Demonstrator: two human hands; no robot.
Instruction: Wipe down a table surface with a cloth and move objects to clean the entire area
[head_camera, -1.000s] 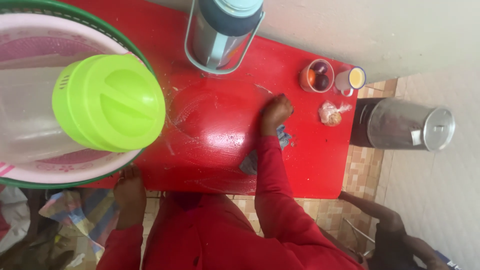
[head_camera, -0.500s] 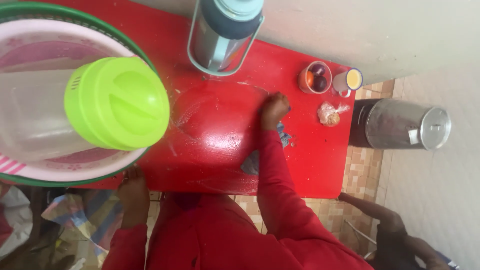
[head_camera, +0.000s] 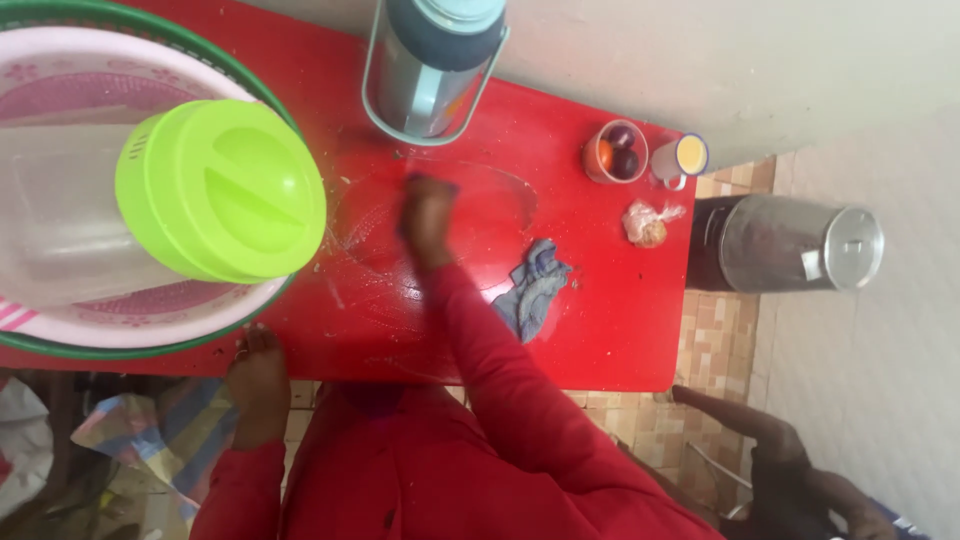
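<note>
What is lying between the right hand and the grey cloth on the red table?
Nothing visible lies between them. The right hand is on the wet middle of the red table, and the grey cloth lies apart from it, toward the table's right end. Only bare wet tabletop separates them, beside the red sleeve.

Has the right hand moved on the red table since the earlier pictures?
Yes. The right hand has left the grey cloth and gone left, now below the flask.

A steel flask (head_camera: 430, 65), a fruit cup (head_camera: 615, 152) and a metal pot (head_camera: 790, 245) stand about.
</note>
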